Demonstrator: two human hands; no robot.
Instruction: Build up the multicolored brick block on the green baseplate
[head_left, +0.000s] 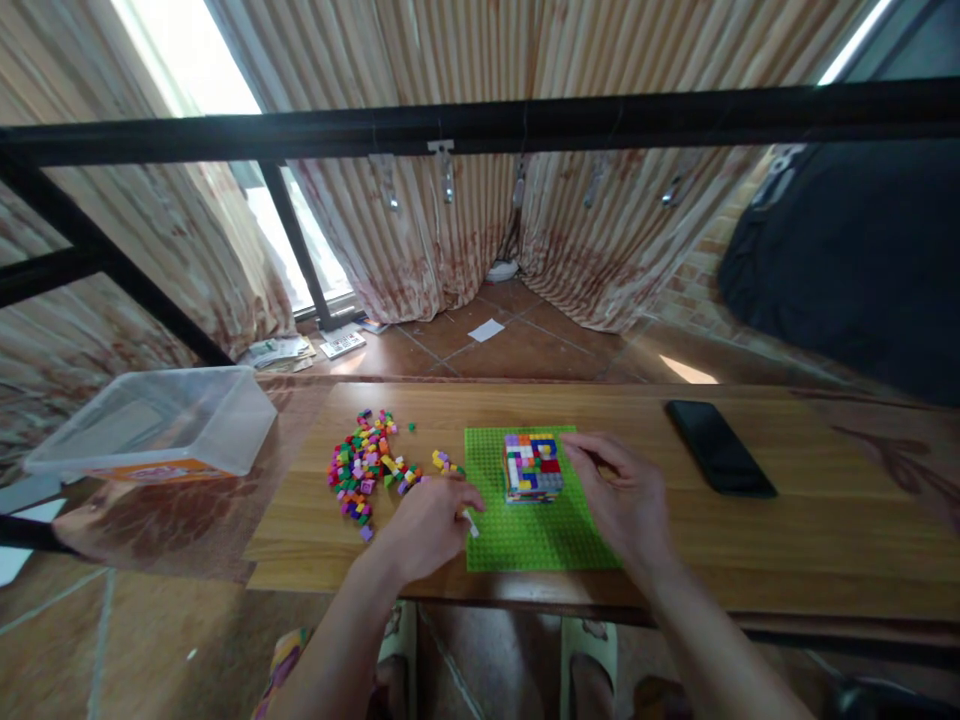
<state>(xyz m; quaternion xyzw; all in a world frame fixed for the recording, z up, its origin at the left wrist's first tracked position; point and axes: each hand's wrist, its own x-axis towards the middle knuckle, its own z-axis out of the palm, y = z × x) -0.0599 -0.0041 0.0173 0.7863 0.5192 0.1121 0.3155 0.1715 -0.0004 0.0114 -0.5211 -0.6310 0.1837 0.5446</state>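
A block of many-coloured toy bricks stands on a green studded baseplate. My left hand reaches over the baseplate's left edge, its fingers curled around a small white brick that shows below the fingertips. Close by, a few yellow bricks lie beyond that hand's knuckles. At the block's right side is my right hand, thumb and forefinger pinched together near the top right corner. Whether a small piece sits in that pinch is too fine to make out.
A loose heap of small coloured bricks covers part of the wooden table on the left. Toward the right lies a black phone. A clear plastic bin stands beyond the left end. A dark metal rail crosses in front.
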